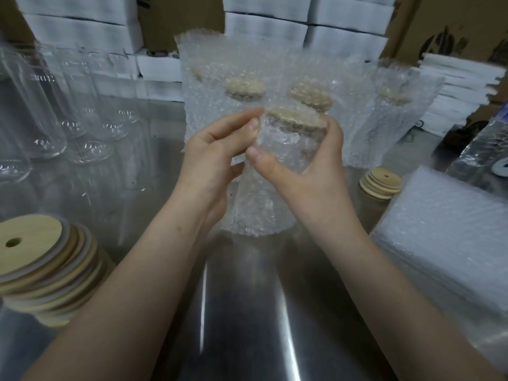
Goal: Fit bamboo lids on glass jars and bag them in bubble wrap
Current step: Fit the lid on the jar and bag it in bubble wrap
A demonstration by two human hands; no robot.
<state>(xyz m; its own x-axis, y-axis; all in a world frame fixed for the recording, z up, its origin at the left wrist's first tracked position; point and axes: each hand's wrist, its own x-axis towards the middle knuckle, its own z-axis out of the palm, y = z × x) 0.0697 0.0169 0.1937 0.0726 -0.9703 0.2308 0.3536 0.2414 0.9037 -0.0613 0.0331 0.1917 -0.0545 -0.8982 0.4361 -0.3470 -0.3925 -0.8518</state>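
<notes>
Jars standing bare (41,105) fill the upper left of the frame, clear and tall on the steel table (247,312), while bagged ones (233,86) stand in a row at upper centre, their bamboo lids showing tan through the bubbles. At right lies a flat stack of bubble-wrap bags (445,229). Lower left holds a leaning stack of bamboo lids (41,265); a smaller stack (380,182) sits at centre right. In the middle, the lidded jar (291,138) inside its bubble-wrap bag (255,210) is held upright, long axis vertical, lid towards the top of the frame. The right hand (310,171) wraps around it from the right, thumb pressed across the front. The left hand (211,155) is just beside it on the left, fingers loosely curled, fingertips touching the bag's edge; whether it pinches the film I cannot tell. Setting it among the row looks like the right hand's job
</notes>
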